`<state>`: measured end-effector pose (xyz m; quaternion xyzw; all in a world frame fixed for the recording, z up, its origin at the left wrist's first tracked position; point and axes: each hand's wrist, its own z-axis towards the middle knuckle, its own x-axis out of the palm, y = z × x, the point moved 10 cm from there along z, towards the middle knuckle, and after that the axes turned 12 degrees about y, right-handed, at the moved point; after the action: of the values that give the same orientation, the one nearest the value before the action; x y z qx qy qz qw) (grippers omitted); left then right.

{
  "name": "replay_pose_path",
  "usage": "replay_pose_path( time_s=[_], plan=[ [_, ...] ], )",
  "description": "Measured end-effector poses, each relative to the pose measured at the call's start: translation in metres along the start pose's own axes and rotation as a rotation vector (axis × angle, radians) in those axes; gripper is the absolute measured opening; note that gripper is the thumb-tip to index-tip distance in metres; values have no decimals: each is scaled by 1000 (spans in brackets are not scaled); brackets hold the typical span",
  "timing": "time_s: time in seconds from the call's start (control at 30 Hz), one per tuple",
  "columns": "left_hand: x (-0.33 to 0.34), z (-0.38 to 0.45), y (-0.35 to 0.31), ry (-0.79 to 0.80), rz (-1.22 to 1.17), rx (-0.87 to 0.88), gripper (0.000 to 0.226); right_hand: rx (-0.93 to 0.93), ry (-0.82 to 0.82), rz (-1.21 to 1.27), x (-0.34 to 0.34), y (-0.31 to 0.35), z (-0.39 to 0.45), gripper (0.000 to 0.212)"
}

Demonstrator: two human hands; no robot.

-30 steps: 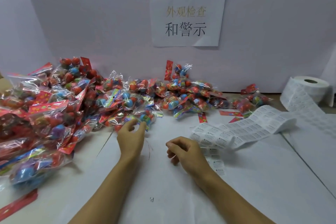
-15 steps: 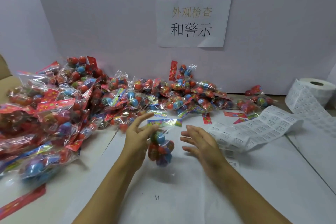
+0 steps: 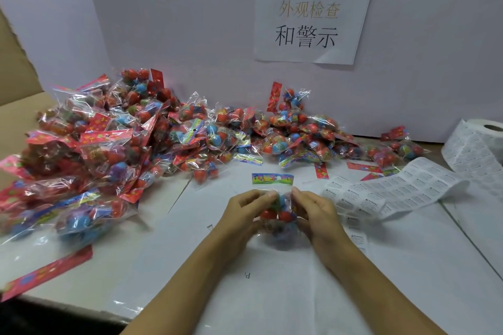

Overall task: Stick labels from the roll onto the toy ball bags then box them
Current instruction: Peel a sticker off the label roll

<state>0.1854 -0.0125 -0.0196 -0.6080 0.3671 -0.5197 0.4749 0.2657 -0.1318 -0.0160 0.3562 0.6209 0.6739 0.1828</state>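
We hold one toy ball bag (image 3: pixel 276 212) on the white table (image 3: pixel 408 266), left hand (image 3: pixel 242 215) and right hand (image 3: pixel 317 215) pinching its sides. No label visible on it. Label strip (image 3: pixel 394 190) trails from the roll (image 3: pixel 479 144) just beside. Big pile of bags (image 3: pixel 122 144) untouched; we judge the task barely begun, nothing boxed in view.

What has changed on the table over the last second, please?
The left hand drew one bag of balls out of the pile toward the person, and the right hand came over to grip it too. The label strip and roll stayed put.
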Motion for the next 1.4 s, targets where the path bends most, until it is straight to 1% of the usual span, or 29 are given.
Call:
replay_pose_path(
  time_s=[0.1,0.2,0.3,0.4,0.47,0.5,0.6,0.73,0.87,0.97,1.03,1.1,1.27,1.33,1.4],
  plan=[
    [-5,-1,-1,-50,-31,5,18,-25,63,-65,9,4,-3,41],
    [-8,-1,-1,-83,-53,3,18,-38,99,-110,14,5,-1,46],
    [-8,-1,-2,-104,-50,12,17,-33,93,-113,12,4,-1,40],
    [-8,-1,-3,-84,-1,31,17,-11,105,-107,11,1,0,34],
    [-7,-1,-4,-65,19,42,11,3,117,-99,11,-1,1,32],
    [-8,-1,-4,-65,29,43,8,6,119,-109,11,-1,1,32],
    [-13,-1,-3,-113,68,46,11,9,118,-158,12,-2,0,36],
    [-18,-2,-6,-136,98,72,14,21,116,-209,12,-3,0,38],
    [-20,-3,-7,-164,108,73,15,15,106,-215,9,-3,1,40],
    [-17,-3,-6,-162,99,57,16,22,85,-137,5,-5,2,42],
    [-13,-3,-6,-144,76,44,24,42,72,-66,3,-7,4,43],
    [-11,-2,-5,-134,60,40,29,48,71,-22,2,-7,5,38],
    [-12,-1,-2,-123,8,43,31,31,72,40,6,-7,4,22],
    [-12,-1,-2,-126,19,39,34,22,75,56,6,-5,4,20],
    [-10,-1,-2,-114,24,24,36,14,68,63,6,-4,3,23]
  ],
)
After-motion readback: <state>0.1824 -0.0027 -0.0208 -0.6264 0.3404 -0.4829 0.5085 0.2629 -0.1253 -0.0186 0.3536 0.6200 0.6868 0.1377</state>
